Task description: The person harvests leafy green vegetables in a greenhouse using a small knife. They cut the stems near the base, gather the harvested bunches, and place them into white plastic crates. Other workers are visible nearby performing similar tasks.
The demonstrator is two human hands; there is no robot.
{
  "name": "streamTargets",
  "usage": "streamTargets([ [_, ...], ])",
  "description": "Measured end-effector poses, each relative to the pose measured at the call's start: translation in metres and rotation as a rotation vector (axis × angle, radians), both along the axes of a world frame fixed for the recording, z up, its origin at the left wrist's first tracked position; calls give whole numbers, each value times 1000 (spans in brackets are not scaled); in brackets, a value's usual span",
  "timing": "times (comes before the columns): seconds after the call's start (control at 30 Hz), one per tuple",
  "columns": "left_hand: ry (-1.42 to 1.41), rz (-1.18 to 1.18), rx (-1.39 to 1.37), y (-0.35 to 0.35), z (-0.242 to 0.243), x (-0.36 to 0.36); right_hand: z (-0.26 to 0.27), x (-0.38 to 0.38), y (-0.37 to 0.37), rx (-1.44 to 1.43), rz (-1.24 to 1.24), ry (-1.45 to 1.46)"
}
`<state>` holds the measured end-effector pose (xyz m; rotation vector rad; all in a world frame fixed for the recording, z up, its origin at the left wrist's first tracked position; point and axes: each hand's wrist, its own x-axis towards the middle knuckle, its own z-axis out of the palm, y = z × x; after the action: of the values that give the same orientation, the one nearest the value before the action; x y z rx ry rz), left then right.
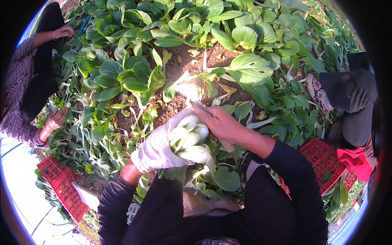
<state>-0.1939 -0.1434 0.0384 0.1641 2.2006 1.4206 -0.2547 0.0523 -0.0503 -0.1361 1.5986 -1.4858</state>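
My left hand (157, 147), in a thin white glove, is wrapped around a head of bok choy (191, 140). Its pale, thick stalks point up toward me, while leaves hang below the glove. Bare, my right hand (222, 124) grips a knife (228, 146) whose handle end sticks out under the palm. The blade side reaches past the thumb and is partly lost in sun glare. Both hands meet at the top of the bok choy, the right thumb close to the left fingertips. Beyond them, cut leaves (251, 69) and yellowed scraps lie on brown soil (180, 58).
Standing bok choy plants (141, 73) grow ahead and to the left. A person in a checked shirt (21, 70) crouches at left; another person's leg (349, 90) is at right. Red plastic crates (62, 186) stand on both sides, one red crate (323, 165) near my right elbow.
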Motion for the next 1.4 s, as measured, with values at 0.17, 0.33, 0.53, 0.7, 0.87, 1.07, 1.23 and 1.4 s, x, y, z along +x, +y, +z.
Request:
streamTargets([
  [0.17,-69,-95,-256,-39,3,-45,-45,-34,-22,313,99,604],
  [0.33,-176,-74,-574,-79,-18,-79,-60,-43,-50,261,260,728],
  [0.53,-286,51,-635,-106,-50,-63,-81,-54,-87,322,261,676],
  [0.7,-169,194,-543,-104,-69,-30,-98,-50,-83,257,135,583],
  [0.87,-84,100,-680,-106,-74,-23,-109,-50,-83,282,59,560],
  [1.07,-188,90,-703,-99,-76,-10,-129,-53,-103,375,265,461],
  [1.23,-171,104,-697,-100,-81,-2,-156,-49,-112,223,143,458],
  [1.4,-171,118,-667,-101,-82,-1,-171,-53,-116,168,111,381],
])
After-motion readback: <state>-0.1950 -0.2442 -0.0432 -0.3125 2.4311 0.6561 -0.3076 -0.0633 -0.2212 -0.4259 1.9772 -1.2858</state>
